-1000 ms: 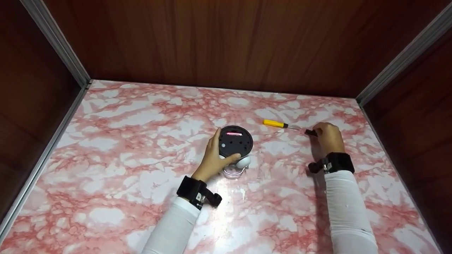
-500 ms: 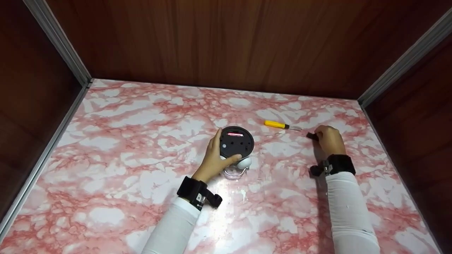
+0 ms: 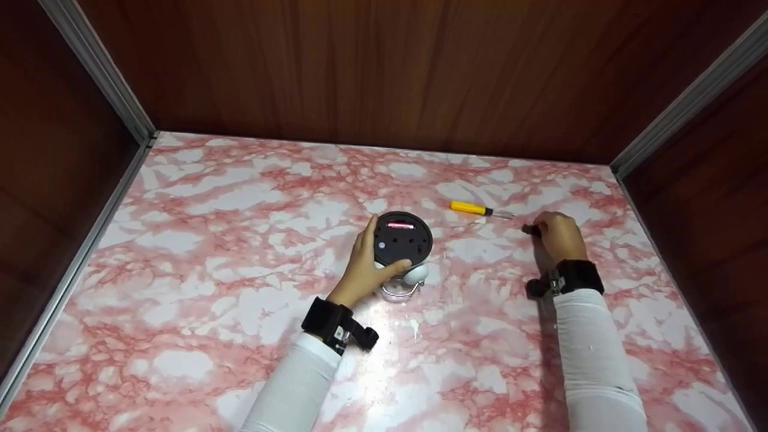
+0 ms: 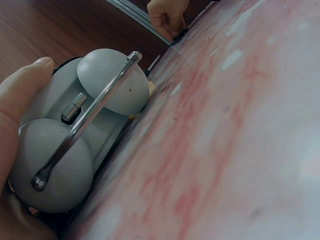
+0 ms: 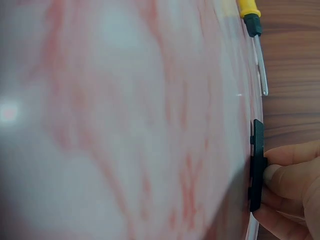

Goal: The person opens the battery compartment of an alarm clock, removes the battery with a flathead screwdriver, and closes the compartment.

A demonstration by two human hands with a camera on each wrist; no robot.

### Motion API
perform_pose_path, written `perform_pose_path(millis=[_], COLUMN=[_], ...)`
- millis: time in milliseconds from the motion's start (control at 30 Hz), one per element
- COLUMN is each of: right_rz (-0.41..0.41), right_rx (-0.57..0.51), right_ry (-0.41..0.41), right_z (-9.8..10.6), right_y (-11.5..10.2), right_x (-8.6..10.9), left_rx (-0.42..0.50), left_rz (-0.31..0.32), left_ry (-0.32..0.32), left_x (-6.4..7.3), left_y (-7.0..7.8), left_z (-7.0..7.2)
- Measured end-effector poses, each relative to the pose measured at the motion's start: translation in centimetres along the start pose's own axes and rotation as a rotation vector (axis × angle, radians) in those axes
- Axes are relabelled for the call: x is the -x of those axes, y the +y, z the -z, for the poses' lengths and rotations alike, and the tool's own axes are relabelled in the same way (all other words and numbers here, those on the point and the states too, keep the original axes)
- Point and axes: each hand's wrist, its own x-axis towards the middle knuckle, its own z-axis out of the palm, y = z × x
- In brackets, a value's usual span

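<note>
A twin-bell alarm clock (image 3: 403, 251) lies face down, its round black back turned up. A pink battery (image 3: 400, 225) sits in the uncovered slot in that back. My left hand (image 3: 363, 273) grips the clock by its side and bell end, the thumb near the bells. Both grey bells (image 4: 107, 80) and the metal carrying handle (image 4: 85, 122) fill much of the left wrist view. At the right, my right hand (image 3: 561, 237) pinches a small black battery cover (image 5: 257, 167) between thumb and fingers, low over the table.
A yellow-handled screwdriver (image 3: 470, 208) lies between the clock and my right hand, its shaft pointing right. Dark wood-grain panels (image 3: 384, 72) with metal corner strips (image 3: 99, 72) enclose the pink marbled table (image 3: 210, 270) at the back and both sides.
The battery cover in my right hand has turned slightly and shows less of its length in the head view. The left hand and clock hold nearly still.
</note>
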Motion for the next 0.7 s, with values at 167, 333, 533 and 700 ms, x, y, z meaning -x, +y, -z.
perform_pose_path(millis=[167, 333, 533, 700], right_rz=[0.006, 0.033, 0.045, 0.038], right_rx=[0.002, 0.014, 0.029, 0.026], right_ry=[0.003, 0.005, -0.013, -0.015], right_z=[0.03, 0.10, 0.27, 0.08], right_y=[-0.08, 0.11, 0.20, 0.06], right_x=[0.06, 0.17, 0.18, -0.06], left_rx=[0.009, 0.009, -0.001, 0.006], left_rz=[-0.008, -0.014, -0.018, -0.003], left_ry=[0.007, 0.008, 0.004, 0.003], left_x=[-0.02, -0.02, -0.09, 0.01], left_y=[-0.02, -0.08, -0.08, -0.04], left_z=[-0.12, -0.20, -0.25, 0.00])
